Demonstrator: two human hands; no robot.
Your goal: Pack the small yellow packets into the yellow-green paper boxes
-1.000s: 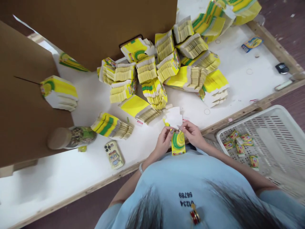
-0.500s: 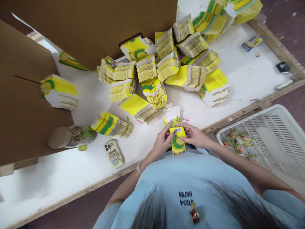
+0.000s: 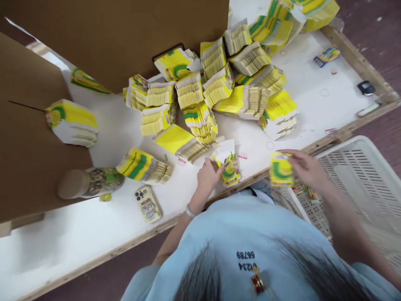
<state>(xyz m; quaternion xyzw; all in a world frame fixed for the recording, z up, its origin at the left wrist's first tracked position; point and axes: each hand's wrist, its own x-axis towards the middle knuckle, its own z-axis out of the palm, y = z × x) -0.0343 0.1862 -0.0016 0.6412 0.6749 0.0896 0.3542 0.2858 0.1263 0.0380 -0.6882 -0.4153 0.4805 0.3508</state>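
Near the table's front edge, my left hand touches a small pile of yellow-green cartons, its thumb reaching over them. Whether its fingers grip one of them is hard to tell. Off to the right, my right hand holds a flat yellow carton with a green ring by its right edge, in the air beside the plastic basket. Several small colourful boxes lie in the basket, partly hidden by my right hand and forearm. Stacks of folded yellow cartons stand behind on the white table.
A phone, a lidded jar and a carton stack are on the left, by brown cardboard. A blue-yellow box and a black object lie at the back right. A wooden rim edges the table.
My right hand has moved right, away from my left hand, carrying the yellow carton towards the basket. My left hand has let go of that carton and rests at the small pile.
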